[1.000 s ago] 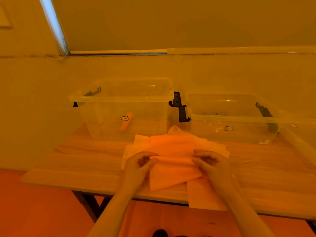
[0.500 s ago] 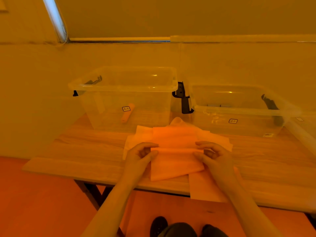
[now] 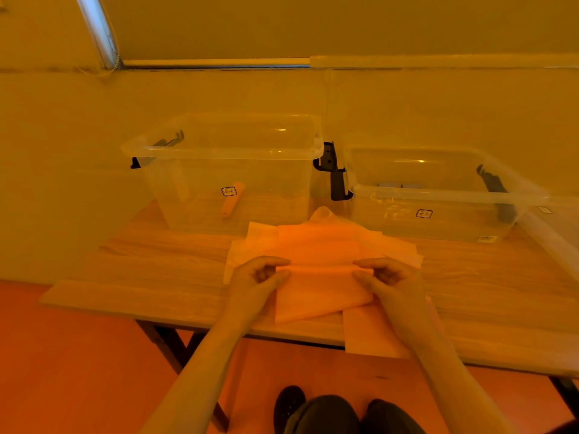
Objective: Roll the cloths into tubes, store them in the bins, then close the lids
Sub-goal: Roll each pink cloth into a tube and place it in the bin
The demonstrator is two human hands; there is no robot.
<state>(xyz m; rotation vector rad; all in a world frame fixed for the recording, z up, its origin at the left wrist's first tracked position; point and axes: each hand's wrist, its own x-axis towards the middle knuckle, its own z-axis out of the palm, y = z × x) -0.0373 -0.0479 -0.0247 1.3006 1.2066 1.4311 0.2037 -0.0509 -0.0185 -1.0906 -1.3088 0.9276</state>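
Note:
An orange cloth (image 3: 319, 289) lies on top of a pile of pale cloths (image 3: 250, 245) on the wooden table (image 3: 150, 277). My left hand (image 3: 257, 277) pinches the cloth's left edge and my right hand (image 3: 388, 280) pinches its right edge, along a fold across its middle. Behind the pile stand two clear open bins: the left bin (image 3: 225, 151) holds one rolled orange cloth (image 3: 230, 202), and the right bin (image 3: 438, 195) is lower and wider.
One pale cloth (image 3: 369, 336) hangs over the table's front edge. Black latch handles (image 3: 335, 173) sit between the bins. A clear lid (image 3: 557, 233) lies at the far right. A wall runs close behind the bins. My shoes show below the table.
The view has tilted down a little, so the bins sit lower in the frame. Both hands stay pinched on the orange cloth's fold, shifted slightly away from me.

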